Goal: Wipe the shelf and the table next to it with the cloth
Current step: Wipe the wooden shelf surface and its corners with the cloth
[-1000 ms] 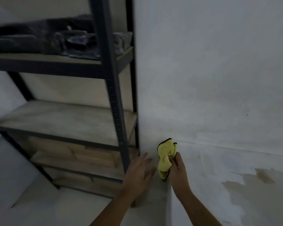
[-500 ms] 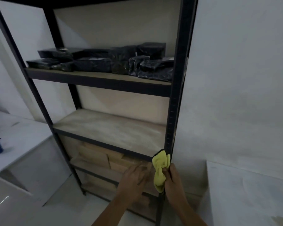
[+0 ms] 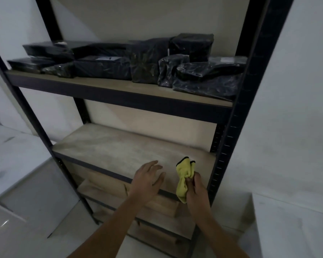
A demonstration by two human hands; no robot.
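step: about to wipe shelf [image 3: 119, 151] | right hand [image 3: 197, 190] pinches bunched cloth [image 3: 184, 178] above shelf front | left hand [image 3: 147, 180] spread beside cloth | next: spread cloth, press on board | desk [image 3: 295, 228] right of shelf unwiped
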